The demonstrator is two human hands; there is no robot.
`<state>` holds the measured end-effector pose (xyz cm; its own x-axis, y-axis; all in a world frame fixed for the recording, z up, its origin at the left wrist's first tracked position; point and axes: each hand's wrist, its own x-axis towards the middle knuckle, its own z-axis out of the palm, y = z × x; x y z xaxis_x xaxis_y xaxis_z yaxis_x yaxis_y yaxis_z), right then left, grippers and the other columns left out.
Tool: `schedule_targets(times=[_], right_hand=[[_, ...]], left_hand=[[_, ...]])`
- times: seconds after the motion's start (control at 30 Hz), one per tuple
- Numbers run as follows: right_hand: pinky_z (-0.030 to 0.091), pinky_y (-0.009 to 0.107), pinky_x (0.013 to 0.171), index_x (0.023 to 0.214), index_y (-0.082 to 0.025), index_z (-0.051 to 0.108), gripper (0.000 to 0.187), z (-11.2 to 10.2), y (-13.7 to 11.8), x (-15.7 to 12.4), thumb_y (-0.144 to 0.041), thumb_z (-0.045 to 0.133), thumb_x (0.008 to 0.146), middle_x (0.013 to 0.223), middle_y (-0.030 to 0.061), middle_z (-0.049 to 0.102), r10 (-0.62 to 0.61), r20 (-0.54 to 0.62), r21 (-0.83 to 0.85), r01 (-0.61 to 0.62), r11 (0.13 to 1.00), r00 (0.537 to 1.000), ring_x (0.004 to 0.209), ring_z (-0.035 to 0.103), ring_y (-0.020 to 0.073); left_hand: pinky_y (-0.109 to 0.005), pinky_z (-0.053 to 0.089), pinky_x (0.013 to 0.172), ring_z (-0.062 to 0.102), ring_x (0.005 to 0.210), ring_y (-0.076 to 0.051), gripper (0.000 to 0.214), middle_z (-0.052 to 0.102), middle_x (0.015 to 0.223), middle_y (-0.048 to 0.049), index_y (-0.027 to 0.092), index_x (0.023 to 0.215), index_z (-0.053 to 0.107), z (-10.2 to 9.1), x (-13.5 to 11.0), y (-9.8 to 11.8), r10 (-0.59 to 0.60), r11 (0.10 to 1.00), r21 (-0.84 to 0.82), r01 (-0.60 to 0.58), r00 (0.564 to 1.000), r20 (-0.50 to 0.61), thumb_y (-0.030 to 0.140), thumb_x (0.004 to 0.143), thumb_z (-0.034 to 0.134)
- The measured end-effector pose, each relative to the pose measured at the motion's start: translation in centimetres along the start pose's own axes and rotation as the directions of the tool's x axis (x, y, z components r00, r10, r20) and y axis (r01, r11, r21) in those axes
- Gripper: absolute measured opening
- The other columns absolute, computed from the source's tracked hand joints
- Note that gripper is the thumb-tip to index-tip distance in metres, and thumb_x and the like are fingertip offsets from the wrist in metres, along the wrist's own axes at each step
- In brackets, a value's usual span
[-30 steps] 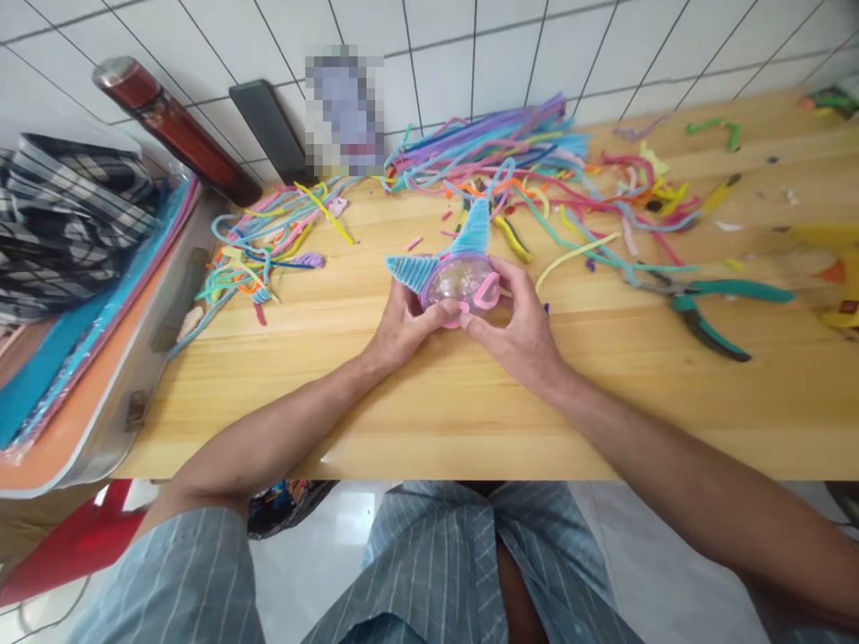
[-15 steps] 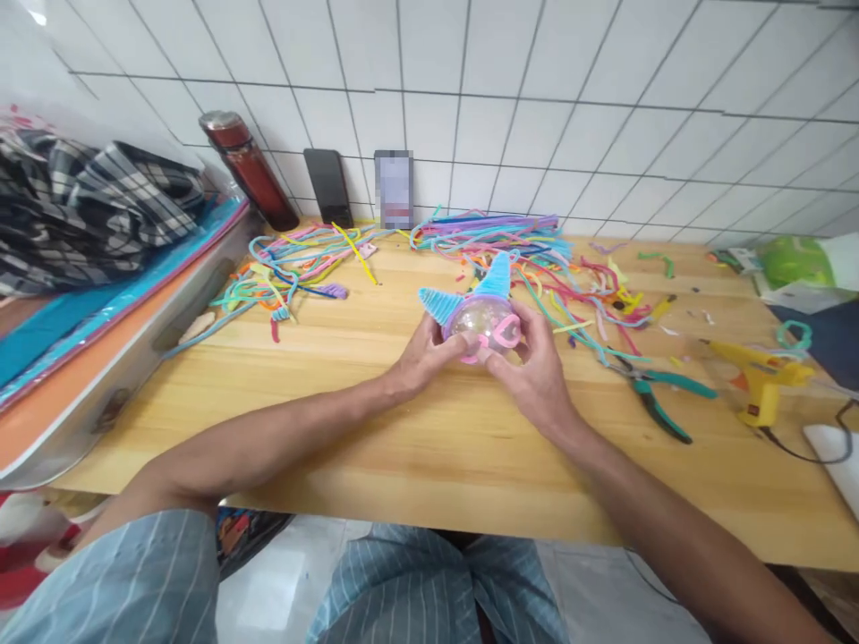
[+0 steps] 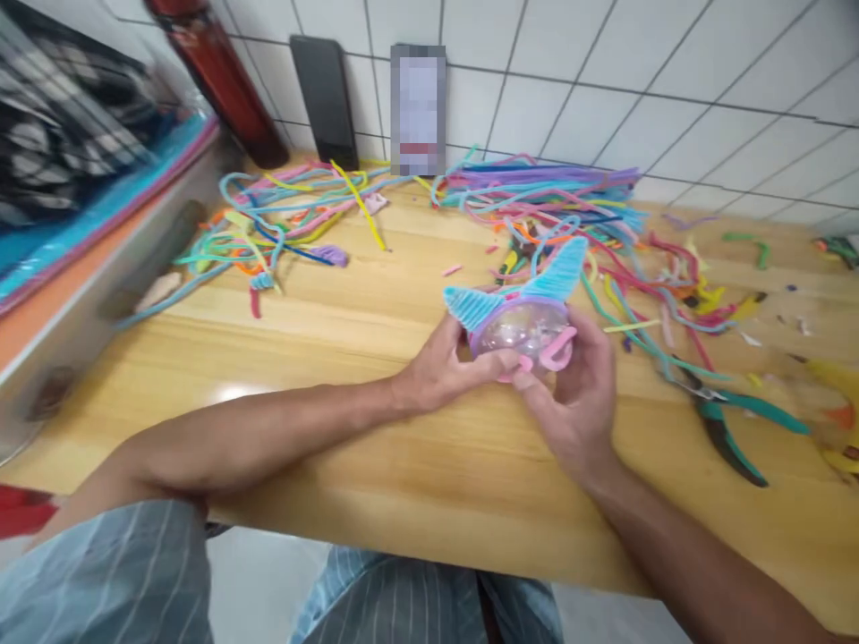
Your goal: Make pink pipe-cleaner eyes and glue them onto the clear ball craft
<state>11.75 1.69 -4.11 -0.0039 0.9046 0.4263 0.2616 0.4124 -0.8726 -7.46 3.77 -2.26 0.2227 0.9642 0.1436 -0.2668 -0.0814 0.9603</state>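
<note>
A clear dome-shaped ornament (image 3: pixel 514 329) with a purple rim is held up between both hands over the table. Two blue pipe-cleaner ears (image 3: pixel 556 271) stick up from its rim, and a pink pipe-cleaner loop (image 3: pixel 558 350) sits on its right front. My left hand (image 3: pixel 463 362) grips the ornament's left side, its thumb pressed on a small pink piece at the lower front. From the right, my right hand (image 3: pixel 575 394) wraps round it, thumb tip at the lower edge close to the left thumb. The fingers behind the ornament are mostly hidden.
Pipe cleaners lie in a left heap (image 3: pixel 268 228) and a bundle (image 3: pixel 543 188) behind the hands. Green-handled pliers (image 3: pixel 721 416) and a yellow glue gun (image 3: pixel 836 402) are at right. Two phones (image 3: pixel 327 103) and a red flask (image 3: pixel 221 80) stand by the tiled wall; a bin (image 3: pixel 134 233) is left.
The view has shifted closer and lower, so everything looks larger. Both hands keep the same hold on the ornament, with the thumbs at its lower front.
</note>
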Motion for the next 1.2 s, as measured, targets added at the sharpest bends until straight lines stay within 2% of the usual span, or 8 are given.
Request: schedule_targets(times=[0.17,0.33,0.5,0.6,0.8,1.0,1.2], right_hand=[[0.057,0.064,0.128,0.163,-0.038,0.053,0.081,-0.19,-0.38,-0.47,-0.044,0.091,0.092,0.165,0.0122,0.059,0.014,0.012,0.009,-0.014,1.000,1.000,0.157,0.062,0.0353],[0.058,0.065,0.127,0.162,-0.037,0.056,0.083,-0.35,-0.24,-0.80,-0.043,0.095,0.090,0.163,0.0119,0.060,0.042,0.009,0.069,-0.043,0.997,0.999,0.154,0.063,0.0355],[0.055,0.070,0.129,0.163,-0.036,0.055,0.085,-0.47,-0.05,-1.04,-0.044,0.095,0.089,0.164,0.0140,0.060,0.071,0.009,0.049,-0.071,0.996,0.997,0.155,0.062,0.0377],[0.054,0.071,0.129,0.163,-0.036,0.055,0.085,-0.54,0.04,-1.06,-0.045,0.095,0.089,0.164,0.0143,0.060,0.080,0.011,0.029,-0.081,0.996,0.997,0.156,0.062,0.0388],[0.054,0.070,0.130,0.163,-0.036,0.054,0.084,-0.48,0.24,-0.95,-0.045,0.094,0.089,0.165,0.0143,0.059,0.095,0.024,0.025,-0.095,0.995,0.995,0.157,0.061,0.0377],[0.055,0.071,0.129,0.161,-0.035,0.055,0.084,-0.51,0.46,-0.96,-0.049,0.095,0.088,0.163,0.0151,0.060,0.105,0.026,0.026,-0.106,0.994,0.994,0.156,0.062,0.0381],[0.057,0.067,0.128,0.161,-0.035,0.055,0.081,-0.39,0.21,-0.82,-0.047,0.093,0.090,0.164,0.0139,0.060,0.093,0.025,0.026,-0.093,0.995,0.995,0.155,0.062,0.0366]], left_hand=[[-0.059,0.045,0.136,0.061,0.154,-0.040,0.097,0.073,0.150,-0.0150,0.026,0.157,0.059,0.30,-0.18,0.16,-0.018,1.000,0.000,0.018,1.000,-0.008,0.066,0.079,0.100],[-0.062,0.047,0.133,0.062,0.153,-0.043,0.101,0.073,0.150,-0.0158,0.025,0.158,0.058,0.42,-0.53,0.31,-0.078,0.997,-0.011,0.078,0.997,-0.003,0.063,0.075,0.103],[-0.060,0.053,0.130,0.066,0.148,-0.041,0.088,0.075,0.147,-0.0150,0.025,0.154,0.062,0.24,-0.61,0.45,-0.090,0.996,0.007,0.090,0.995,0.034,0.059,0.082,0.101],[-0.057,0.056,0.127,0.069,0.144,-0.040,0.088,0.073,0.151,-0.0154,0.025,0.154,0.062,0.20,-0.49,0.55,-0.081,0.997,-0.008,0.082,0.996,0.035,0.058,0.082,0.101],[-0.057,0.059,0.124,0.071,0.139,-0.039,0.073,0.076,0.145,-0.0145,0.023,0.138,0.069,0.21,-0.45,0.77,-0.135,0.990,-0.021,0.136,0.990,0.043,0.058,0.082,0.101],[-0.056,0.060,0.121,0.073,0.133,-0.037,0.069,0.079,0.137,-0.0132,0.022,0.129,0.071,0.30,-0.41,0.90,-0.153,0.987,-0.031,0.155,0.987,0.040,0.060,0.080,0.100],[-0.057,0.053,0.128,0.067,0.145,-0.040,0.093,0.071,0.153,-0.0170,0.023,0.149,0.062,0.16,-0.41,0.50,-0.124,0.992,-0.014,0.124,0.992,-0.008,0.060,0.075,0.104]])
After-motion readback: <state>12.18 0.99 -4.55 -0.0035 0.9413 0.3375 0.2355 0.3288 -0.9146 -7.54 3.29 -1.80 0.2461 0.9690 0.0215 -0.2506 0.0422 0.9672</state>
